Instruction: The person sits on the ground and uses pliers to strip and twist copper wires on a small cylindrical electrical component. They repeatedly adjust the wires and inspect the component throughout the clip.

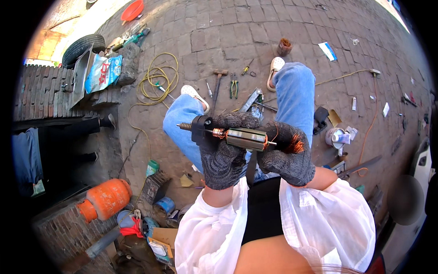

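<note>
My left hand [222,164], in a dark grey knitted glove, is closed around a motor armature [244,137] with a black housing [200,130] and a threaded shaft pointing left. Copper windings show near the housing. My right hand [285,162], gloved the same way, is closed on a tangle of orange copper wire [295,145], with its fingers against the armature's right end, where a thin loose wire rises. Both hands are above my knees. On the paving beyond them lie pliers [234,86], a hammer [219,75], screwdrivers [247,67] and a grey metal part [250,99].
Another person's legs [82,128] in dark trousers are at the left. A coiled yellow hose [157,80], an orange gas cylinder [105,201], a tyre [80,48] and a red basin [132,10] lie around me. Containers, cardboard and a long blade-like bar [365,164] crowd the lower sides.
</note>
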Motion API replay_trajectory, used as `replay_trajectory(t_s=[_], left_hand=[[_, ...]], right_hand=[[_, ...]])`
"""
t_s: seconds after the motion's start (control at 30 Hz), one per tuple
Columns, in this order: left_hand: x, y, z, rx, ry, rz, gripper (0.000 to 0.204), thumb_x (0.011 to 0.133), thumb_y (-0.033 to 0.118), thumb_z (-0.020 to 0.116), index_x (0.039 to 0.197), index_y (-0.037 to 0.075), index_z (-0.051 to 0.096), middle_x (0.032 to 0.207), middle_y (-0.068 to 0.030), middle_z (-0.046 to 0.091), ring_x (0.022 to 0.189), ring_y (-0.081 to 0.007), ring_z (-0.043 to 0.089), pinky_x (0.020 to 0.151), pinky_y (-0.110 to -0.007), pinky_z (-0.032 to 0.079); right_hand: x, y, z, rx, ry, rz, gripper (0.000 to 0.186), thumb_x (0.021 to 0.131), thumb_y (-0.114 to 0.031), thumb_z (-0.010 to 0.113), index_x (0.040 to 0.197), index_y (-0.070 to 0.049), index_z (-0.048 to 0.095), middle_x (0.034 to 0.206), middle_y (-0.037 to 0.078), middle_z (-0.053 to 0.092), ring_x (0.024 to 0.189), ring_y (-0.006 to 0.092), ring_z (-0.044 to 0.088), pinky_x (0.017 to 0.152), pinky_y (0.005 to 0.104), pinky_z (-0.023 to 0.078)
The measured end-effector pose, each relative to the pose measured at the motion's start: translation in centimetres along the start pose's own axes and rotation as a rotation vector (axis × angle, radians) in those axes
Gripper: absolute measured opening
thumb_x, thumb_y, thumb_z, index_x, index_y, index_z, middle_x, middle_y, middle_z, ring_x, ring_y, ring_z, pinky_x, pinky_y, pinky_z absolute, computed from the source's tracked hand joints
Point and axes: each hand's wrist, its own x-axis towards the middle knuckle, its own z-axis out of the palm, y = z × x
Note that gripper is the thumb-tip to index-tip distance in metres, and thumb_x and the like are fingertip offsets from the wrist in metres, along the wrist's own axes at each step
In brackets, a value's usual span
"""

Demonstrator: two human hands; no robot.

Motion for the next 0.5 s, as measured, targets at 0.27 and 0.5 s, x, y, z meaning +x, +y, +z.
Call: replay_trajectory(t_s=[0.27,0.5], left_hand=[[-0.3,-0.8,-0.4,-0.227,0.023,-0.088,0.038,0.083,0.017,0.059,0.116,0.005,0.043,0.107,-0.0128,0.052,0.098,-0.0259,0.053,0.087,-0.039,0.045],[0.3,-1.0,-0.1,-0.386,-0.112,-0.118,0.04,0.079,0.018,0.063,0.113,0.007,0.046,0.106,-0.0109,0.052,0.101,-0.0258,0.052,0.087,-0.041,0.045]], right_hand=[[0.0,-0.1,0.7,-0.194,0.119,-0.018,0.04,0.065,-0.014,0.078,0.099,-0.001,0.061,0.091,0.005,0.064,0.08,0.0081,0.058,0.072,0.0251,0.048],[0.5,1.2,0.4,-0.371,0.155,-0.32,0.041,0.062,-0.017,0.079,0.097,-0.002,0.062,0.083,0.007,0.066,0.077,0.011,0.062,0.071,0.0258,0.049]])
